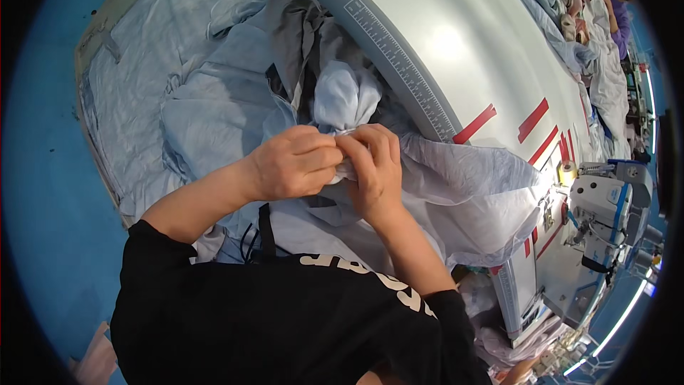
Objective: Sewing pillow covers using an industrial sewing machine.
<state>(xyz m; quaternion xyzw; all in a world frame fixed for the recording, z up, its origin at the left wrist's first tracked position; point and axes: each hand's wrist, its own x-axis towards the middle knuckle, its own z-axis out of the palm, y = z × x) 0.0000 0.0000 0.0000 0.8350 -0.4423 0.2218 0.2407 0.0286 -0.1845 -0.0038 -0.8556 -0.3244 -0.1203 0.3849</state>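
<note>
Both the left hand [298, 162] and right hand [377, 171] are curled nearly closed, pinching bunched pale-blue cloth [345, 98].

Downward fisheye view from head, near the hands [298, 163]

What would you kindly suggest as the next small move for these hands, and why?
Perhaps draw the neck of the pale-blue fabric bundle a little tighter: the left hand and right hand meet there with fingers bent around the gathers, while the cloth puffs out loosely just beyond them.
</note>
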